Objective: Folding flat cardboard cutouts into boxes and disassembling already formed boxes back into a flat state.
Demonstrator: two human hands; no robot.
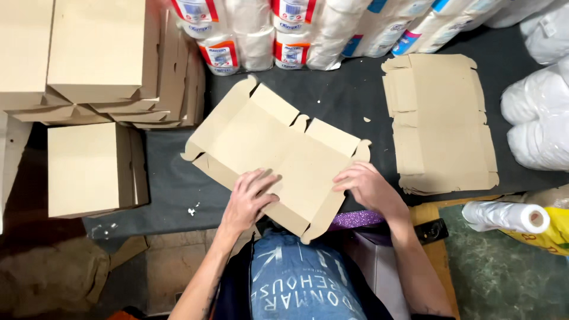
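1. Nearest the camera, a blue printed shirt [305, 284] is seen at the bottom edge, with both bare forearms reaching up from it.
2. The left hand [249, 198] is laid palm down, fingers [265, 179] spread wide, on the near left part of a flat unfolded cardboard box blank [278, 151]; nothing is gripped, only pressed.
3. The right hand [368, 186] is rested on the near right edge of the same blank, fingers loosely curled and pointing left over the card; whether the edge is pinched under them cannot be told.
4. The blank is spread open and set at a slant on the dark table [172, 184], its near corner hanging over the table edge towards the shirt and its flaps lying out flat.
5. Just under the right wrist, a purple glittery strip [355, 220] is partly seen, and a small black object [431, 230] lies beside it.
6. At the near right, a roll of white plastic film [507, 216] is laid on its side.
7. At the left, a folded cardboard box [89, 169] is stood well apart from the hands.
8. To the right of the blank, a stack of flat blanks [441, 121] is laid on the table.
9. Farther left, a pile of made-up boxes [98, 50] is stacked.
10. Along the far edge, packs of paper rolls [284, 32] are lined up, and white plastic bags [539, 112] are heaped at the far right.
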